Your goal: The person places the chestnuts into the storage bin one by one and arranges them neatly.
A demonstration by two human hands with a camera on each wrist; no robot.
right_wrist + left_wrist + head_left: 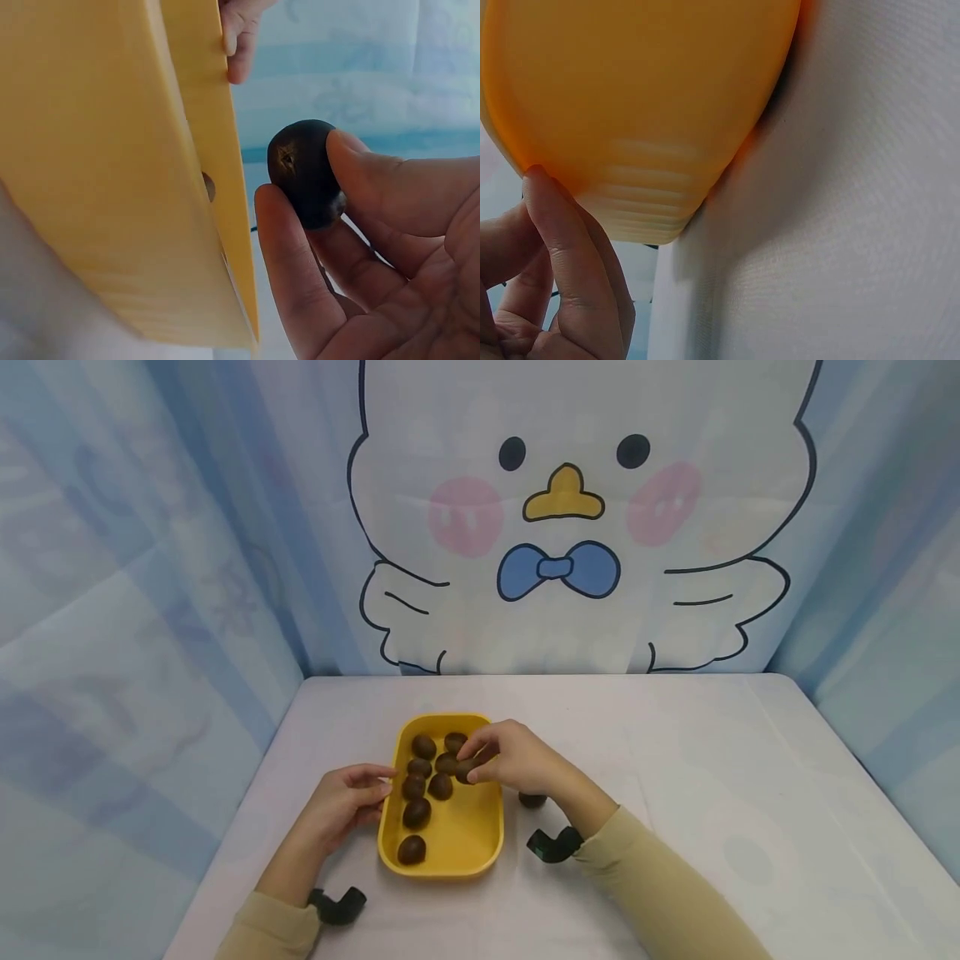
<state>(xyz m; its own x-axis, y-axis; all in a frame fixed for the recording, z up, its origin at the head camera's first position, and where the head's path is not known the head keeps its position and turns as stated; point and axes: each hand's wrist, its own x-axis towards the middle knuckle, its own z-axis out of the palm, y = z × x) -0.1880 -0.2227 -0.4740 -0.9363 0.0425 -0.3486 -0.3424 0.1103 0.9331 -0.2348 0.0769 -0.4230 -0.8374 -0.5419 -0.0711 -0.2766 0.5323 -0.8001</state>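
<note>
A yellow tray [457, 852] stands on the table with several dark brown chestnuts [416, 812] inside, mostly along its left side and far end. At its left rim my left hand [347, 802] holds the edge. Fingertips [544, 187] of that hand meet the tray's outer wall in the left wrist view. Over the tray's right half, my right hand [517, 758] pinches one chestnut [304, 172] between thumb and fingers. The right wrist view shows this chestnut above the rim, with a small pale scar on its skin.
Another chestnut [532, 799] lies on the white table [697, 827], right of the tray and partly hidden under my right wrist. A dark curved piece sits at each wrist. Patterned curtains [150, 610] hang at the back and sides.
</note>
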